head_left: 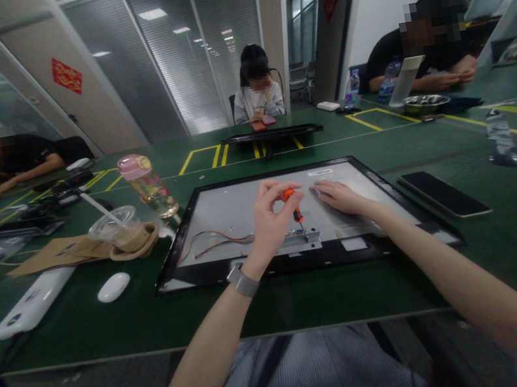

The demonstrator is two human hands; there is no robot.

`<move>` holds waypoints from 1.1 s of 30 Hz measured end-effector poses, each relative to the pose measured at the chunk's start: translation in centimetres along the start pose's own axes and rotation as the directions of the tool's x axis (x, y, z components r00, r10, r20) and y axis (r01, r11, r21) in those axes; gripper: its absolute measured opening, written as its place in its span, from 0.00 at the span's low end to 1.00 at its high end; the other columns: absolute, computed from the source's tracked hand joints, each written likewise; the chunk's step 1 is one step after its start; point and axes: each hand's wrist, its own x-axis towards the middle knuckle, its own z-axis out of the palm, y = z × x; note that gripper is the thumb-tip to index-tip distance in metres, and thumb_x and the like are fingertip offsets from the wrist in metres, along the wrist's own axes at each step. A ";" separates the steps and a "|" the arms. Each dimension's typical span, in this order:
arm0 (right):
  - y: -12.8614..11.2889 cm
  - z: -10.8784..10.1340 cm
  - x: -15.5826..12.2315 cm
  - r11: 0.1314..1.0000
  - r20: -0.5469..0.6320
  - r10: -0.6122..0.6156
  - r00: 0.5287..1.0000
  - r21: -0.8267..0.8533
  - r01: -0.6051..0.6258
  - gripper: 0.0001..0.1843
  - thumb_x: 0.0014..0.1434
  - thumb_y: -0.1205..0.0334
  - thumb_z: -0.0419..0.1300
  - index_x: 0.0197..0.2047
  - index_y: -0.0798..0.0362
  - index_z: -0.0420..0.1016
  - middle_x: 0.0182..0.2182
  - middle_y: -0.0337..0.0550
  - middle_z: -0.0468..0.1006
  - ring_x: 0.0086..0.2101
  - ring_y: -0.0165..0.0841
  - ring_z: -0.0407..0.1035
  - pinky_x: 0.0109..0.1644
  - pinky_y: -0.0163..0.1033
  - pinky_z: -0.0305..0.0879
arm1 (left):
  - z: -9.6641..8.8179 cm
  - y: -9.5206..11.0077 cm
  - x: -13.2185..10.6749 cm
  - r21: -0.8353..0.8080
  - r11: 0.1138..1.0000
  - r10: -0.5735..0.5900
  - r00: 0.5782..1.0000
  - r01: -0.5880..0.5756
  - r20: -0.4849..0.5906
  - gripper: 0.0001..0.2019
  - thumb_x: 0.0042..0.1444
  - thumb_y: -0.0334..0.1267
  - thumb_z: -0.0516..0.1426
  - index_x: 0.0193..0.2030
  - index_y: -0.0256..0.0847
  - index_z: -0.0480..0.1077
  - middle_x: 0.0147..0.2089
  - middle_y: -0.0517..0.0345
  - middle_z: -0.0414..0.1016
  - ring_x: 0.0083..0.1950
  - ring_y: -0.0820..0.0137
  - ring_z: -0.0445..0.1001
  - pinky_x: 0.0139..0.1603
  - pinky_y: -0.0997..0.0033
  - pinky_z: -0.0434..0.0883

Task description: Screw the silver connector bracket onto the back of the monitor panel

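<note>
An orange and black screwdriver (297, 215) stands nearly upright, its handle gripped between the thumb and fingers of my left hand (269, 215). Its tip meets a small metal bracket (314, 237) near the front edge of a flat monitor panel (211, 206). The panel lies with its grey metal back up, framed in black. Fingers outstretched, my right hand (338, 197) rests flat on that grey surface, to the right of the screwdriver. Thin coloured wires (215, 232) run over the panel left of the bracket.
Left of the panel are a white mouse (114, 288), a white power strip (34, 304), a plastic cup (118, 227) and a pink-lidded bottle (148, 185). A black phone (443, 192) lies to the right. Another flat screen (272, 133) lies farther back, and several people sit around the table.
</note>
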 end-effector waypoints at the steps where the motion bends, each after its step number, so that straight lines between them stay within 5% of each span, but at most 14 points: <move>1: 0.0 0.0 0.0 1.000 -0.001 0.004 1.000 -0.001 -0.004 0.26 0.70 0.58 0.47 0.68 0.48 0.70 0.67 0.51 0.70 0.66 0.48 0.63 0.69 0.60 0.59 | 0.0 0.1 0.0 0.008 1.000 0.000 1.000 0.000 -0.006 0.05 0.60 0.39 0.64 0.41 0.44 0.81 0.41 0.55 0.72 0.43 0.70 0.73 0.45 0.68 0.74; 8: -0.5 -0.5 -0.1 1.000 0.038 0.001 0.999 -0.010 -0.001 0.28 0.71 0.58 0.45 0.69 0.55 0.69 0.68 0.56 0.68 0.67 0.48 0.61 0.70 0.57 0.57 | 0.0 0.2 -0.2 -0.118 0.989 -0.079 0.995 0.087 0.065 0.13 0.70 0.41 0.53 0.50 0.42 0.78 0.42 0.52 0.77 0.41 0.69 0.74 0.46 0.66 0.74; 16: -0.3 -0.3 0.0 1.000 0.035 0.020 0.999 -0.002 -0.019 0.28 0.70 0.58 0.46 0.69 0.53 0.69 0.69 0.55 0.67 0.66 0.49 0.62 0.70 0.59 0.57 | 0.1 0.1 -0.1 -0.075 0.996 -0.048 0.998 0.050 0.029 0.08 0.63 0.43 0.63 0.44 0.46 0.81 0.40 0.56 0.69 0.40 0.71 0.71 0.44 0.69 0.73; 25: 0.2 0.0 0.0 1.000 0.010 -0.017 1.000 0.009 0.017 0.27 0.70 0.57 0.48 0.68 0.50 0.69 0.68 0.53 0.69 0.66 0.49 0.63 0.68 0.60 0.60 | 0.0 -0.1 0.0 -0.203 0.967 -0.128 0.983 0.153 0.131 0.14 0.71 0.42 0.51 0.51 0.41 0.76 0.42 0.51 0.80 0.42 0.67 0.78 0.49 0.62 0.76; 33: -0.1 -0.3 0.0 1.000 0.032 -0.014 0.999 -0.015 0.015 0.27 0.71 0.58 0.47 0.68 0.50 0.69 0.67 0.53 0.70 0.66 0.48 0.63 0.69 0.58 0.59 | 0.1 0.0 0.0 -0.079 0.992 -0.091 0.994 0.096 0.061 0.07 0.60 0.43 0.64 0.41 0.44 0.80 0.40 0.56 0.73 0.40 0.71 0.73 0.41 0.70 0.73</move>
